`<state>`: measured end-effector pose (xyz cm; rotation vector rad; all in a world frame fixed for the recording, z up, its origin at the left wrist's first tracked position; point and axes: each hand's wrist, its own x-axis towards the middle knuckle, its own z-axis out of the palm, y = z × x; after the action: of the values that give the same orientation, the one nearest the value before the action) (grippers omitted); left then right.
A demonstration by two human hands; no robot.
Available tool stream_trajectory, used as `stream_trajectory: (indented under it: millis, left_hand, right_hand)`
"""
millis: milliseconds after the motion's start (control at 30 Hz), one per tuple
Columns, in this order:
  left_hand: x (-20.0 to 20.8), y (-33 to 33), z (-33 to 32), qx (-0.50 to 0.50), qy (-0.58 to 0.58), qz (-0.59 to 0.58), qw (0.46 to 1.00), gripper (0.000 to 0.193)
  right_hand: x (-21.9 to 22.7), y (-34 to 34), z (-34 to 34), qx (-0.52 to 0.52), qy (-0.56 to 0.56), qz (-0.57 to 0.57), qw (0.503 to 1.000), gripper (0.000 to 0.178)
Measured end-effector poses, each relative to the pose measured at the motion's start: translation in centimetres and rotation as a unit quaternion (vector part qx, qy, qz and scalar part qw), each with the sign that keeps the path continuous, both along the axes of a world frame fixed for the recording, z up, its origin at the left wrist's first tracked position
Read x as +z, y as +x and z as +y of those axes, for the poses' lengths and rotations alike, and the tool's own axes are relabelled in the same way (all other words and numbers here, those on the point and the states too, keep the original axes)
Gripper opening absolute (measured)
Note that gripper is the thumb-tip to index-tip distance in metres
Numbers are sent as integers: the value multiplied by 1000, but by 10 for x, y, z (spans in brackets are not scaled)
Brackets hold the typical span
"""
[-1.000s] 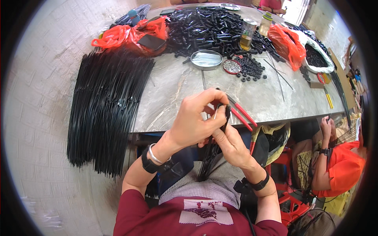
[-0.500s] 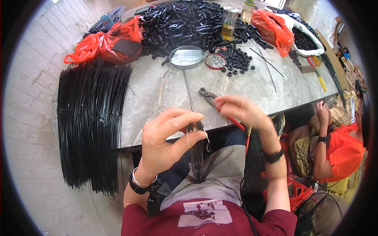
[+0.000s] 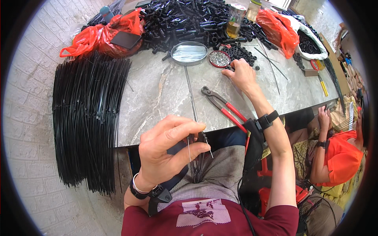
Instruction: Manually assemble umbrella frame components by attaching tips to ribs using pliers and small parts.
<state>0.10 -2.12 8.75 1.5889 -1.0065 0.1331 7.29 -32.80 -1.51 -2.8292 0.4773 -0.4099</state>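
I read the step as fetching a small part while the workpiece waits in the other hand. On the grey marble table [image 3: 157, 90], a wide bundle of long black rods [image 3: 88, 118] hangs over its left edge, and a heap of black tubes [image 3: 185, 19] fills the far side.

My left hand [image 3: 167, 151] is pinched shut on a bunch of thin black rods with wire [image 3: 197, 157], held upright over my lap just below the table edge. My right hand [image 3: 241, 76] reaches across to the scatter of small black rings [image 3: 242, 53]; its fingers are curled down on them, but I cannot tell whether they have closed on one.

The next move, I judge, calls for lifting out one ring cleanly and bringing it back to the rod tips. The red-handled pincers [image 3: 224, 106] lie loose between the hands.

Containers: orange bags [image 3: 104, 33] of hidden contents, a round tin [image 3: 189, 52] of fine silver wires, a glass jar [image 3: 235, 17] of yellowish liquid, a small red-rimmed dish [image 3: 219, 58] of tiny metal pieces.
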Motion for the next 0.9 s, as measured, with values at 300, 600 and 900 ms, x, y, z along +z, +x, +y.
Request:
stream_trajectory:
  millis: [300,600,900]
  left_hand:
    - [2,-7,6,10,-5,13,1000,38]
    - [-2,-9,5,37,-22,14,999,38]
    - [2,-17,6,41,-23,23,999,35]
  right_hand:
    - [8,-25,-13,118,84,-71,987,26]
    - [9,-86,-36,55,372,115,919,23]
    - [5,-96,-48,0,323,93,942,21]
